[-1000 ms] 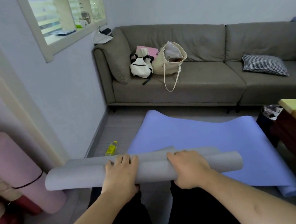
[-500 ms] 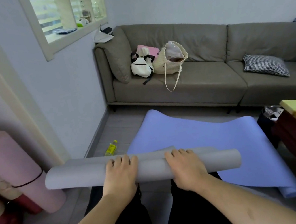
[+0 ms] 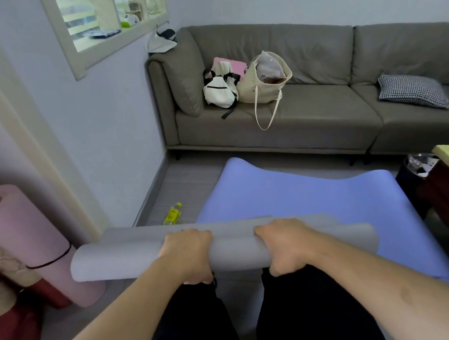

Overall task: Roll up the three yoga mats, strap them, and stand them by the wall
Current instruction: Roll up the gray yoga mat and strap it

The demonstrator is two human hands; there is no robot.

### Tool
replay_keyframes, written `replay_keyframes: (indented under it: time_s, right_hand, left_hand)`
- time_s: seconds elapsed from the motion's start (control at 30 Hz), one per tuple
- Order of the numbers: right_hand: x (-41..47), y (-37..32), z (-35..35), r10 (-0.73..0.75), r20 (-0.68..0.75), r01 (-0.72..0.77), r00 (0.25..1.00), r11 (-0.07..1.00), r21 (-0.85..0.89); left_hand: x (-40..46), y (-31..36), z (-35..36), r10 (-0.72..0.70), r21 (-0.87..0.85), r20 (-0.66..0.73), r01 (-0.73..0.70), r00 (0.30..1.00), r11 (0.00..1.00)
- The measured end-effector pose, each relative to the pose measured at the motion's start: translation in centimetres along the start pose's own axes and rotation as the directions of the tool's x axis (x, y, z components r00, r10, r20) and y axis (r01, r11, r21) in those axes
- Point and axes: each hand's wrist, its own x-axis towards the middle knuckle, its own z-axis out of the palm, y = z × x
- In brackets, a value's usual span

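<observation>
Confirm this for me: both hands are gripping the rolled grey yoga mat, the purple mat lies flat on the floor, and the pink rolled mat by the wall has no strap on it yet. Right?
Not quite. The head view shows the pink rolled foam mat already has a thin black strap around it. The rest holds: left hand and right hand grip the rolled grey yoga mat, and the purple mat lies flat.

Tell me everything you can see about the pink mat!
The pink mat is rolled into a thick tube of soft, foam-looking material with a small hole at its top end. A thin black strap circles it low down. It stands tilted at the left, by the wall, its foot on the floor. No hand touches it.
</observation>
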Motion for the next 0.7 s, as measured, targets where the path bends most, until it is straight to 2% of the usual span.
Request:
replay_keyframes:
  time_s: [0.03,0.13,0.2,0.3,0.43,0.5,0.6,0.7]
  right_hand:
    - [-0.2,-0.1,0.3,0.001,-0.043,-0.001,0.999,1.000,0.007]
    - [-1.1,0.0,2.4,-0.058,-0.301,0.030,0.952,0.995,-0.097]
    - [-1.6,-0.3,4.1,-0.064,-0.361,-0.001,0.930,0.984,-0.176]
    - [-1.1,-0.3,4.4,-0.023,-0.335,-0.043,0.942,0.981,-0.189]
    - [0.1,0.2,2.4,-0.006,-0.210,-0.015,0.978,0.995,-0.096]
    - [0.5,0.5,1.8,-0.005,-0.152,-0.003,0.988,0.999,-0.050]
    - [0.6,0.4,1.6,0.005,-0.130,-0.006,0.991,1.000,-0.008]
    - [-0.1,0.0,2.9,0.006,-0.269,-0.016,0.963,0.999,-0.034]
  left_hand:
    - [0.0,-0.1,-0.2,0.005,-0.023,0.025,-0.005,1.000,1.000]
    - [0.3,-0.7,-0.8,0.003,-0.110,0.112,0.010,0.994,0.994]
    - [0.5,-1.0,-1.3,0.020,-0.126,0.150,-0.001,0.989,0.992]
    - [0.4,-0.2,-0.8,0.010,-0.067,0.117,-0.002,0.993,0.998]
    - [-0.8,0.8,2.1,-0.033,0.045,-0.158,0.040,0.987,0.998]
    - [-0.9,0.8,3.1,-0.060,0.058,-0.239,0.076,0.969,0.995]
    - [-0.4,1.0,2.8,-0.105,0.027,-0.234,0.114,0.967,0.993]
    - [0.2,0.7,1.8,-0.098,0.022,-0.166,0.103,0.981,0.994]
